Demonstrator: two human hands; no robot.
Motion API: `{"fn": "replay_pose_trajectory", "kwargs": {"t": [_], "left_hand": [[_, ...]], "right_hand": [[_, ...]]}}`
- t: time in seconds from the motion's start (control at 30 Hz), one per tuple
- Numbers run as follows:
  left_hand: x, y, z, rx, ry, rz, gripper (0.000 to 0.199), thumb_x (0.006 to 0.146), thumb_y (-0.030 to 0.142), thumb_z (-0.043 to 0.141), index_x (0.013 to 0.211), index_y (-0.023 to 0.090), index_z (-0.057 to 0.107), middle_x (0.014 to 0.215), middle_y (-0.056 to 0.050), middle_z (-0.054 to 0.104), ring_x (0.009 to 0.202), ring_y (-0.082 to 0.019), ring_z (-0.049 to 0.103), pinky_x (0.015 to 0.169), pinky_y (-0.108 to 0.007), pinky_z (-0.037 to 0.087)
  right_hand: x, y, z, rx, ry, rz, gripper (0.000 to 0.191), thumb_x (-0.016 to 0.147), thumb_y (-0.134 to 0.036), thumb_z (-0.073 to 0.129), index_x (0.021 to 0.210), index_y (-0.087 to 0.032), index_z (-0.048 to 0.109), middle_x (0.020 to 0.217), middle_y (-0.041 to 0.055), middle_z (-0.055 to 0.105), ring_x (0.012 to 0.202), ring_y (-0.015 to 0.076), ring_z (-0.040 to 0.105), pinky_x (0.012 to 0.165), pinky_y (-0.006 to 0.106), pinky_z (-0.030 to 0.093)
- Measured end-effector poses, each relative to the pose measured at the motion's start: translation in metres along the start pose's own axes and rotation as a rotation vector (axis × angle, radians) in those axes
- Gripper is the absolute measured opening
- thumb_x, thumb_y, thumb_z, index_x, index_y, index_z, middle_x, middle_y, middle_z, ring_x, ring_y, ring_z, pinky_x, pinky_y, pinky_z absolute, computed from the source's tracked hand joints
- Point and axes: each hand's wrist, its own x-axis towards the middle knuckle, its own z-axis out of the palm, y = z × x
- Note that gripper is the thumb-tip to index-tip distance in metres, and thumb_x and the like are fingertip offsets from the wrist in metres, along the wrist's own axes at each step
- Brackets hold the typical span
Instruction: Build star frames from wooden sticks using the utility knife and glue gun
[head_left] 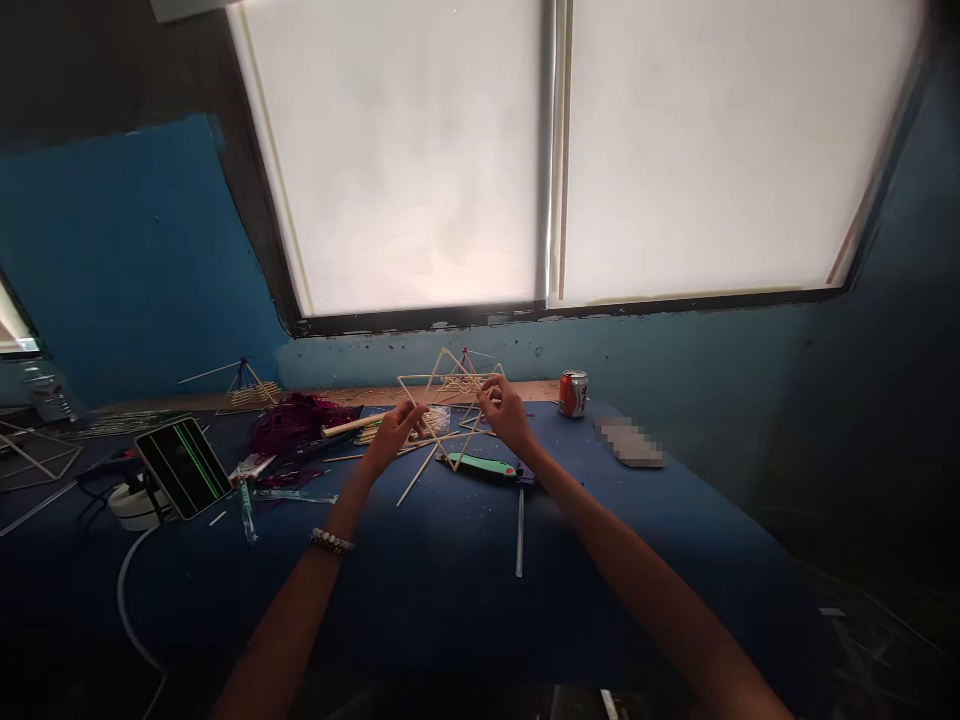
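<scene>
In the head view, a stick star point(436, 376) is pinched in the grips of the left hand point(396, 434) and right hand point(508, 412), above the bench point(427, 590) toward its back edge. A can point(573, 394) is seen near the back right corner.

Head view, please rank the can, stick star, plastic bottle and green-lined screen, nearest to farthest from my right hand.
1. Stick star: touching your right hand.
2. Can: right of that hand.
3. Green-lined screen: well to the left.
4. Plastic bottle: near the left edge.
</scene>
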Motion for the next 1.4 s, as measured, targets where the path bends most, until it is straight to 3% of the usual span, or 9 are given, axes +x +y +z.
{"fn": "replay_pose_trajectory", "kwargs": {"t": [0.17,0.37,0.5,0.67,0.87,0.97,1.07,1.2,1.4], "left_hand": [[-0.007,-0.012,-0.006,0.066,-0.050,-0.036,0.057,0.083,0.069,0.061,0.106,0.017,0.069,0.092,-0.007,0.073,0.074,-0.019,0.069,0.060,-0.026,0.049],[-0.018,-0.014,-0.014,0.100,0.063,-0.068,0.057,0.083,0.067,0.061,0.107,0.016,0.072,0.075,-0.006,0.072,0.065,-0.018,0.066,0.054,-0.024,0.041],[-0.036,-0.006,-0.018,0.095,0.092,-0.036,0.055,0.082,0.067,0.063,0.102,0.016,0.074,0.086,-0.007,0.073,0.068,-0.018,0.066,0.059,-0.025,0.044],[-0.052,-0.009,-0.024,0.126,0.140,-0.030,0.059,0.082,0.068,0.062,0.105,0.015,0.074,0.076,-0.004,0.069,0.063,-0.016,0.061,0.059,-0.026,0.044],[-0.058,-0.024,-0.026,0.109,0.207,-0.042,0.061,0.082,0.067,0.062,0.111,0.014,0.075,0.065,0.000,0.063,0.055,-0.013,0.050,0.055,-0.024,0.039],[-0.059,-0.027,-0.026,0.136,0.207,-0.033,0.054,0.084,0.066,0.061,0.098,0.017,0.078,0.063,-0.001,0.062,0.054,-0.013,0.048,0.054,-0.025,0.038],[-0.059,-0.028,-0.027,0.131,0.204,-0.039,0.052,0.084,0.066,0.061,0.083,0.018,0.078,0.065,-0.003,0.064,0.056,-0.014,0.050,0.052,-0.025,0.038],[-0.058,-0.028,-0.027,0.058,0.204,-0.072,0.048,0.081,0.064,0.066,0.086,0.017,0.078,0.081,-0.006,0.073,0.056,-0.013,0.051,0.051,-0.024,0.039],[-0.061,-0.026,-0.027,-0.007,0.174,-0.091,0.044,0.079,0.060,0.069,0.075,0.017,0.077,0.080,-0.006,0.074,0.052,-0.011,0.049,0.054,-0.026,0.042]], "right_hand": [[0.001,0.005,0.001,-0.035,0.005,-0.106,0.020,0.090,-0.043,0.055,0.094,-0.024,0.049,0.076,-0.0016,0.055,0.064,0.0149,0.055,0.056,0.025,0.043],[-0.002,0.000,0.003,0.084,-0.087,-0.112,0.029,0.090,-0.050,0.061,0.095,-0.024,0.048,0.075,0.0001,0.064,0.075,0.0184,0.066,0.063,0.028,0.050],[-0.011,-0.009,0.007,0.147,-0.107,-0.015,0.042,0.084,-0.056,0.067,0.096,-0.025,0.043,0.080,0.0031,0.072,0.071,0.0183,0.068,0.055,0.026,0.049],[-0.017,-0.005,0.014,0.239,-0.176,0.130,0.056,0.080,-0.055,0.073,0.109,-0.025,0.037,0.092,0.0071,0.077,0.070,0.0182,0.070,0.045,0.022,0.048],[-0.020,-0.008,0.016,0.174,-0.244,0.228,0.041,0.080,-0.054,0.074,0.091,-0.020,0.053,0.092,0.0112,0.078,0.069,0.0187,0.071,0.044,0.022,0.049],[-0.021,-0.013,0.015,0.168,-0.262,0.259,0.038,0.079,-0.054,0.075,0.082,-0.019,0.059,0.086,0.0109,0.077,0.070,0.0191,0.071,0.045,0.021,0.048],[-0.021,-0.014,0.013,0.204,-0.283,0.294,0.038,0.075,-0.051,0.079,0.080,-0.018,0.063,0.084,0.0100,0.077,0.069,0.0180,0.071,0.045,0.020,0.046],[-0.021,-0.009,0.013,0.260,-0.292,0.364,0.036,0.073,-0.048,0.082,0.085,-0.017,0.066,0.086,0.0109,0.077,0.069,0.0175,0.070,0.045,0.020,0.047],[-0.020,-0.002,0.016,0.304,-0.310,0.429,0.036,0.075,-0.047,0.081,0.090,-0.017,0.067,0.088,0.0113,0.077,0.066,0.0156,0.069,0.045,0.019,0.047]]}}
